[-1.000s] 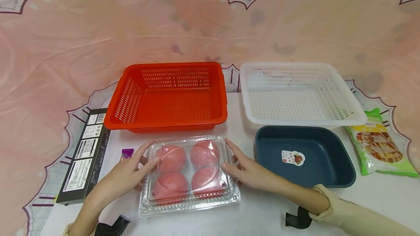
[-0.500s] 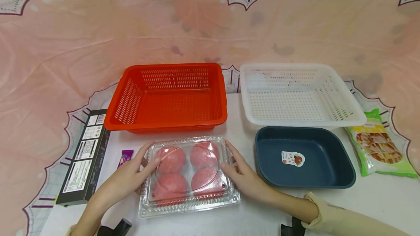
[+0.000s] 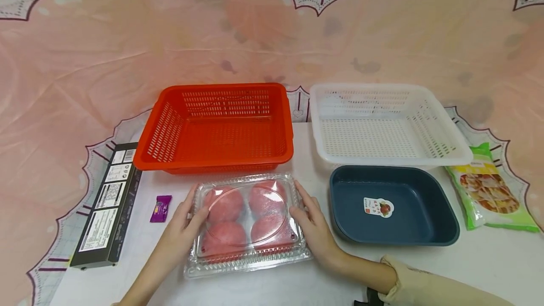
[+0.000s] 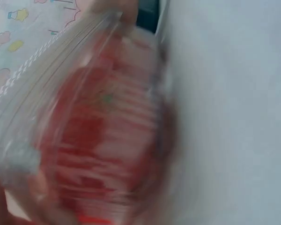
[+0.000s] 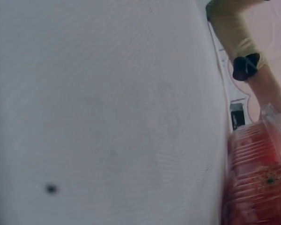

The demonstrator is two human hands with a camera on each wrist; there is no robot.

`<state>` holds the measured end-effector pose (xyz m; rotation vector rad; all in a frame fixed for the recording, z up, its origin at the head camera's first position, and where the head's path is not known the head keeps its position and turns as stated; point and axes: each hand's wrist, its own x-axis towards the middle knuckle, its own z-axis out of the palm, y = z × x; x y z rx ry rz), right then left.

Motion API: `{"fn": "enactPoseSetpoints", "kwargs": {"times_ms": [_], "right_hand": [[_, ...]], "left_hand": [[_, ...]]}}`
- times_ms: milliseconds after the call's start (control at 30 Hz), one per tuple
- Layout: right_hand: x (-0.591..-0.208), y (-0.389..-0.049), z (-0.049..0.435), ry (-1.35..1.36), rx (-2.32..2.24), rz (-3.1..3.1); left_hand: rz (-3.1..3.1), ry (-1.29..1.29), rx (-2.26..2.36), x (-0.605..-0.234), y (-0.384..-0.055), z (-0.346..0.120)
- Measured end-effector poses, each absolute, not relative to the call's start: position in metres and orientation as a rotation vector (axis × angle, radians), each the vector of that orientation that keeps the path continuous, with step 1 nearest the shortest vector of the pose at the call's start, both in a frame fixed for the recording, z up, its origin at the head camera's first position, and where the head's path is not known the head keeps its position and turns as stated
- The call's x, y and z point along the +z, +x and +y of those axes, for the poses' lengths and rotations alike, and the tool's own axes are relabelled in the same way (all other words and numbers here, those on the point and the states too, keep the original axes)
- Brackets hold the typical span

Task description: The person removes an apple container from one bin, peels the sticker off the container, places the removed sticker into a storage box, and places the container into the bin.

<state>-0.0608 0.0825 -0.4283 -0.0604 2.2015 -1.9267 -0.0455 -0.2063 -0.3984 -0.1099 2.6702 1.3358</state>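
Note:
A clear plastic clamshell box (image 3: 250, 266) sits at the front middle in the head view, with several red tomatoes (image 3: 225, 206) inside its lid. My left hand (image 3: 180, 234) grips the box's left side, thumb over the lid's edge and fingers down the side. On the opposite side my right hand (image 3: 318, 231) holds it the same way. The left wrist view is blurred but shows the box wall (image 4: 18, 136) and the tomatoes (image 4: 103, 126) close up. From the right wrist, the box (image 5: 271, 117) appears at the lower right, a green stem mark showing on a tomato (image 5: 253, 187).
Behind stand a red basket (image 3: 212, 166) and a white basket (image 3: 395, 158). A dark blue basin (image 3: 408, 225) lies right of the box, beside a green food bag (image 3: 493, 188). At left are a purple wrapped sweet (image 3: 160, 208) and a long black box (image 3: 102, 211).
The clamshell box has shifted slightly right and back, with both hands keeping hold. My left forearm has swung right, so the purple sweet now shows in full.

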Motion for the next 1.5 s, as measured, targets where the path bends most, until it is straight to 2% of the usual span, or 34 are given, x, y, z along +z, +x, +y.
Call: {"fn": "enactPoseSetpoints", "kwargs": {"times_ms": [567, 967, 1500], "right_hand": [[-0.425, -0.064, 0.076, 0.041, -1.988, 2.197], [-0.427, -0.065, 0.072, 0.091, -2.097, 2.128], [-0.414, -0.057, 0.067, 0.054, -2.139, 2.073]], "left_hand": [[2.590, -0.191, 1.740, -0.412, -0.032, -0.199], [2.575, -0.295, 1.810, -0.414, -0.030, -0.194], [2.398, -0.467, 2.059, -0.399, -0.021, -0.193]]}}
